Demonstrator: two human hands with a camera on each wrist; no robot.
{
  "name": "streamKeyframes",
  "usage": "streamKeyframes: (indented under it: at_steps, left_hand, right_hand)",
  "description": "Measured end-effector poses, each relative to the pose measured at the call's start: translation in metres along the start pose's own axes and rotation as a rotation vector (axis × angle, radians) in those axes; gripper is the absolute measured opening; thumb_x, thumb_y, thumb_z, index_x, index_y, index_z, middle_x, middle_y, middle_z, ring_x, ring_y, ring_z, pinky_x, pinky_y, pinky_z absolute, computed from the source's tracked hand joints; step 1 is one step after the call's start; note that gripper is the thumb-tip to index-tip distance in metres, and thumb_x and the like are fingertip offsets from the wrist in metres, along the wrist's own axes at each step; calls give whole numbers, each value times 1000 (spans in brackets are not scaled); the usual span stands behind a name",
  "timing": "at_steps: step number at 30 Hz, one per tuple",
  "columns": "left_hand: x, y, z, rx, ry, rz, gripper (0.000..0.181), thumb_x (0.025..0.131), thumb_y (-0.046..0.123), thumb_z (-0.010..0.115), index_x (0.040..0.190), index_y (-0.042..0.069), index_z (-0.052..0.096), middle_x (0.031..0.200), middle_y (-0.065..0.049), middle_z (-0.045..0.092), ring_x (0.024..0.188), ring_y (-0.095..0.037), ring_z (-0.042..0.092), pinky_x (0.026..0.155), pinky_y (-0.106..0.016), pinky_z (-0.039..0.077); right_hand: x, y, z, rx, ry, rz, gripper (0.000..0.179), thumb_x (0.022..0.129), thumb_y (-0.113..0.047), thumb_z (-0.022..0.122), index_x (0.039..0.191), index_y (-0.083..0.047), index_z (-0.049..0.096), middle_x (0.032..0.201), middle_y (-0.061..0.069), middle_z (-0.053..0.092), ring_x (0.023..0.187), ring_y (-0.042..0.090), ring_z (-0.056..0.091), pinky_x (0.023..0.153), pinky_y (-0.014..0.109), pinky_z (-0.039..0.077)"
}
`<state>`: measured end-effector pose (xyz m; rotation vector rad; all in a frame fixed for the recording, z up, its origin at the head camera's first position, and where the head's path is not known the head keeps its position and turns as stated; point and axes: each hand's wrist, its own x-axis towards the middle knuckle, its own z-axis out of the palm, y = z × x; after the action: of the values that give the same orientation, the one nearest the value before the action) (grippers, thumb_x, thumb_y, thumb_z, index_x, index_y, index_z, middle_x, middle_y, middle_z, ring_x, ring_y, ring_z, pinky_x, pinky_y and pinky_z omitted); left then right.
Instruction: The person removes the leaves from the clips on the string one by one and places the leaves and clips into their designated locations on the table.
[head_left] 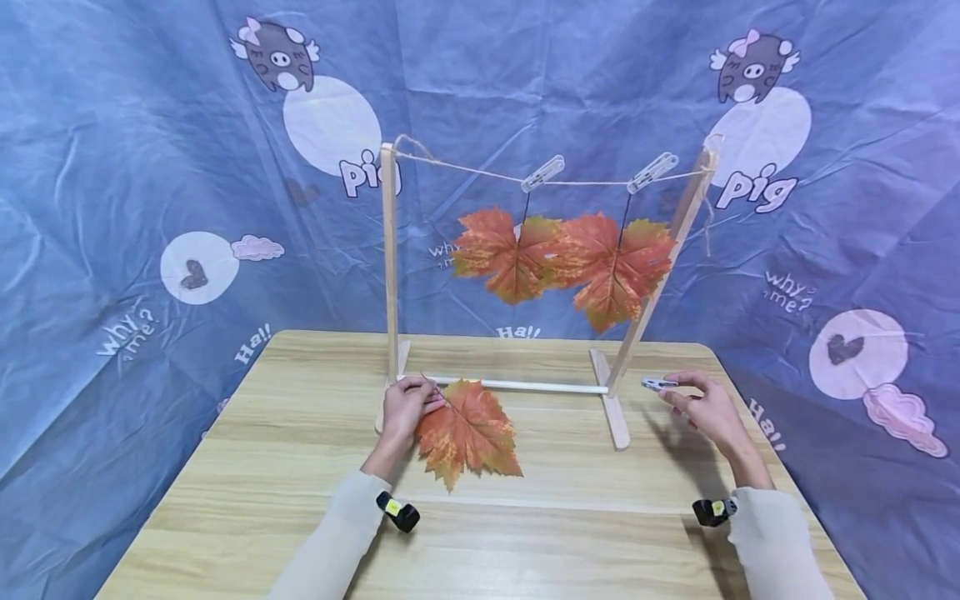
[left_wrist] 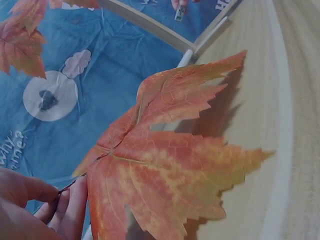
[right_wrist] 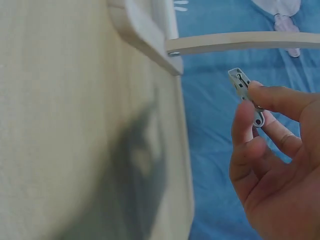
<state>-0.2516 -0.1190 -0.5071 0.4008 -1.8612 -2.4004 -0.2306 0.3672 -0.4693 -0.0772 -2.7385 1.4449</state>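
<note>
My left hand (head_left: 408, 406) pinches the thin stem of an orange-red maple leaf (head_left: 471, 429) between thumb and fingers, in front of the rack's left post. In the left wrist view the leaf (left_wrist: 165, 155) spreads out from the fingertips, its shadow on the table beneath. On the right, my right hand (head_left: 705, 406) holds a small pale clothespin (head_left: 658, 384) between thumb and fingertips, raised over the table. The right wrist view shows this clothespin (right_wrist: 245, 90) up close. Two similar leaves, a left one (head_left: 510, 254) and a right one (head_left: 613, 267), hang by their stems from the string.
A wooden rack with a left post (head_left: 390, 258), a right post (head_left: 660, 275) and a white crossbar (head_left: 525, 386) stands at the back of the table (head_left: 540, 542). Twine (head_left: 480, 171) runs between the post tops, carrying two clothespins (head_left: 543, 173). A blue printed cloth (head_left: 112, 208) hangs behind.
</note>
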Motion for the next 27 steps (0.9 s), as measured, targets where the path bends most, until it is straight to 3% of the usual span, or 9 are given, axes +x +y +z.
streamKeyframes:
  at_steps: [5,8,11,18,27]
  left_hand:
    - [0,-8,-2,29,12,-18,17,98,-7,61,112,-17,63,89,-21,74,72,-16,75,76,-33,68]
    - [0,-12,-5,56,9,-33,19,97,-9,61,112,-19,65,90,-24,75,72,-17,75,77,-35,69]
    - [-1,-15,-8,77,5,-54,21,96,-10,61,113,-21,65,89,-26,75,70,-18,76,75,-35,69]
    - [0,-18,-13,167,-14,-85,17,97,-7,65,109,-18,68,80,-21,76,64,-18,77,69,-31,68]
    - [-1,-18,-18,250,-42,-85,17,97,-5,65,103,-20,70,70,-14,74,52,-12,71,55,-24,63]
  right_hand:
    - [3,11,7,-6,-20,30,50,103,-26,71,141,3,58,103,15,65,52,9,51,44,31,46]
    - [4,18,12,-24,-34,42,50,103,-27,72,140,3,57,111,14,62,54,11,54,46,30,48]
    - [5,23,17,-7,-71,66,49,103,-22,71,140,5,55,105,11,65,58,12,59,49,29,51]
    - [6,29,23,-24,-113,133,44,102,-15,72,135,8,53,77,3,67,63,13,60,50,28,49]
    - [7,36,27,-65,-111,161,45,101,-16,73,135,7,54,78,-1,64,65,11,57,52,28,46]
